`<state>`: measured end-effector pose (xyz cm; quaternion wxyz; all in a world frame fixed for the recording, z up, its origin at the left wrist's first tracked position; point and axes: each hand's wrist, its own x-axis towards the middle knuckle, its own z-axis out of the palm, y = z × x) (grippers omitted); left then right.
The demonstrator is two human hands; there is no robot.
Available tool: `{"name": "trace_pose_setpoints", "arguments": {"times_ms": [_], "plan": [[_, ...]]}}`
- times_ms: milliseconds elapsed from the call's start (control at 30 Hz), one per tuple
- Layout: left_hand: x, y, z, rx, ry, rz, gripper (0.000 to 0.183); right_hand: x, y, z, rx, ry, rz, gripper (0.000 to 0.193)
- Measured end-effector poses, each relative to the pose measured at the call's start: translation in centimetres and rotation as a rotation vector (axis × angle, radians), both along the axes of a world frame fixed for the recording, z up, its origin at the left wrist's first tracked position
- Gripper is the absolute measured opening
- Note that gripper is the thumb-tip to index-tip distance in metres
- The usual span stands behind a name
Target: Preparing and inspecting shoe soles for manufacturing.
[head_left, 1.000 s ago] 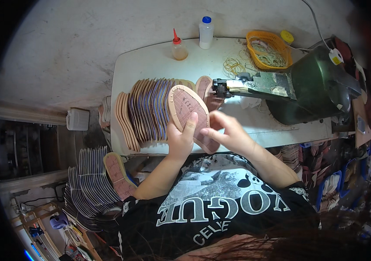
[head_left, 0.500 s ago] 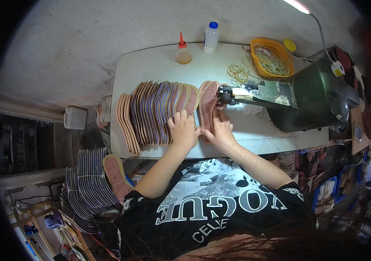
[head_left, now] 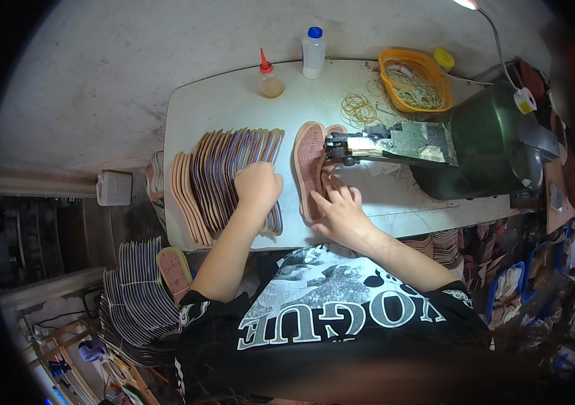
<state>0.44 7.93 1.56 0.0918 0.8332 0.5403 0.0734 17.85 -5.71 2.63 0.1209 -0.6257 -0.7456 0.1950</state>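
Note:
A row of insoles (head_left: 201, 182) leans on the work table, packed on edge with tan and purple-blue rims showing. My left hand (head_left: 258, 189) is closed in a fist over the right part of this row; what its fingers hold, if anything, is hidden. Under the head of a dark green machine (head_left: 388, 145), a reddish-brown insole (head_left: 311, 169) lies face up, with part of another visible behind the head. My right hand (head_left: 345, 212) has its fingers spread, the fingertips touching the lower right side of the insole.
Behind the insoles stand a red-tipped squeeze bottle (head_left: 271, 82) and a blue-capped bottle (head_left: 313, 54). An orange basket (head_left: 390, 86) holds rubber bands, with loose bands (head_left: 358, 109) beside it. Below left, tied insole bundles (head_left: 135, 290) are stacked. A lamp (head_left: 466, 3) hangs above.
My left hand has moved left from beside the machine's insole and closed into a fist. The row now ends farther left, leaving a wider gap. My right hand's fingers have spread.

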Motion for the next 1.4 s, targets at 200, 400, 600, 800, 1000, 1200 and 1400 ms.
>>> {"name": "trace_pose_setpoints", "arguments": {"times_ms": [200, 400, 600, 800, 1000, 1200, 1400], "plan": [[0.3, -2.8, 4.1, 0.003, -0.625, 0.089, 0.024, 0.8, 0.5, 3.9, -0.394, 0.865, 0.049, 0.078], [1.7, -6.4, 8.8, -0.050, -1.051, -0.059, 0.026, -0.7, 0.9, 6.4, -0.148, 0.977, 0.104, 0.073], [1.9, -4.5, 10.7, -0.679, -1.637, 0.094, 0.053, 1.9, 0.1, 8.6, -0.239, 1.326, 0.156, 0.036], [6.2, -4.1, 10.9, -0.880, -1.747, 0.078, 0.031, 3.8, 1.6, 9.2, -0.091, 1.507, -0.162, 0.019], [7.5, -2.8, 9.7, -1.062, -1.778, 0.093, 0.031, 6.9, 2.2, 6.9, -0.343, 1.725, -0.167, 0.031], [9.4, -2.4, 9.4, -1.148, -1.732, 0.056, 0.035, 4.9, 2.7, 4.2, -0.461, 2.086, 0.001, 0.061], [9.5, -1.9, 7.6, -0.933, -1.641, 0.123, 0.035, 7.8, 3.4, 4.8, -0.566, 1.674, -0.152, 0.034]]}}
